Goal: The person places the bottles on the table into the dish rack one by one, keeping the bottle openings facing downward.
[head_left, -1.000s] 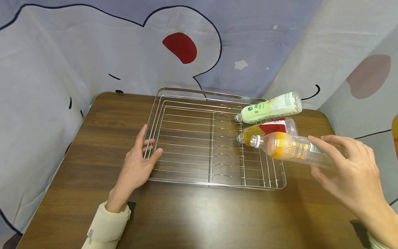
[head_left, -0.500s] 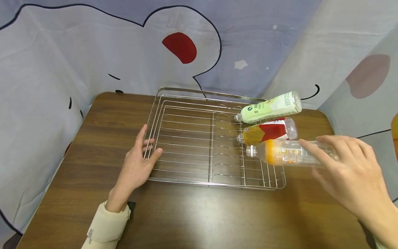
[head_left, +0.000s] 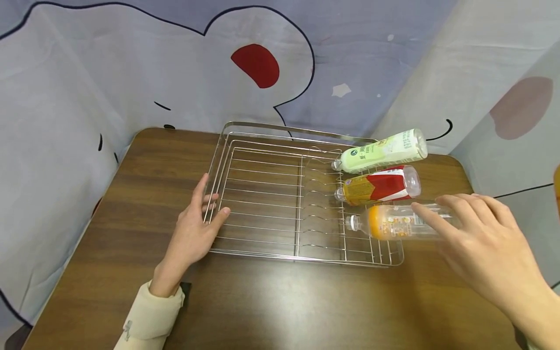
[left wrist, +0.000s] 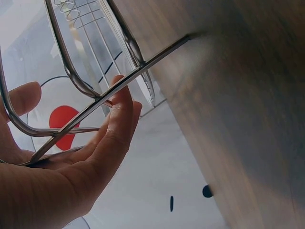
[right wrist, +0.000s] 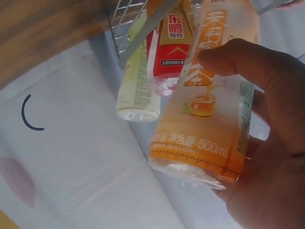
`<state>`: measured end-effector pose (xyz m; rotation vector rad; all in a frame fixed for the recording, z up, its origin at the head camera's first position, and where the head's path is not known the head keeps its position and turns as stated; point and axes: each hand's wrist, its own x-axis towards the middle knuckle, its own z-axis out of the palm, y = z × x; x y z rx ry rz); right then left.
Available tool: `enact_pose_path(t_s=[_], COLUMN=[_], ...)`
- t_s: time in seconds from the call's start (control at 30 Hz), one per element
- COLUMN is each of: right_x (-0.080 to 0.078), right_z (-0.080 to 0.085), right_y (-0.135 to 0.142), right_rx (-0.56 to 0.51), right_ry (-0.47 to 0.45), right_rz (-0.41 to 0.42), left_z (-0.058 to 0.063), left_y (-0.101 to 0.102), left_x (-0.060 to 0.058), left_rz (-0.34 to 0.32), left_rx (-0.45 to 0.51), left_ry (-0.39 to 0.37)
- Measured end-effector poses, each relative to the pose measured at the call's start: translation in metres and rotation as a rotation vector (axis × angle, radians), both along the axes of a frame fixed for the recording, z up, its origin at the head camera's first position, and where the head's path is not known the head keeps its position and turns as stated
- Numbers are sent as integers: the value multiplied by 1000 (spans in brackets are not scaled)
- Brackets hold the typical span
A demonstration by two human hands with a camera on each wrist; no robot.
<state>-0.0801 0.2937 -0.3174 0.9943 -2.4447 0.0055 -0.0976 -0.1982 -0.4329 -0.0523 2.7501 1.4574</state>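
My right hand (head_left: 485, 243) grips a clear plastic bottle (head_left: 400, 222) with an orange label, fingers and thumb round its base end. The bottle lies nearly level over the right end of a wire rack (head_left: 299, 209), its white-ringed neck pointing left. In the right wrist view the label of this bottle (right wrist: 205, 129) reads 500mL. My left hand (head_left: 192, 226) holds the rack's left side, thumb inside and fingers outside the wires. A red-and-gold bottle (head_left: 380, 185) and a pale green bottle (head_left: 380, 151) lie on the rack, necks toward the left.
The rack stands on a brown wooden table (head_left: 271, 306). A patterned cloth (head_left: 175, 63) hangs behind and at both sides of the table. Wavy wires (head_left: 321, 218) run across the rack's right half, beside the bottle necks.
My right hand has brought the orange-label bottle down and toward the front of the rack, away from the red-and-gold bottle and more level. My left hand stays in place.
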Motion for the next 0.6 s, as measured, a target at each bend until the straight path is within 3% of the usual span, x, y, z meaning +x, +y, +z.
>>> enact_pose_path(t_s=[0.6], right_x=[-2], right_z=[2], right_y=[-10], right_rx=[36], right_ry=[-4], right_rz=[42], left_z=[1], left_y=[0], left_x=[0], left_rz=[0], left_rx=[-5], left_ry=[-3])
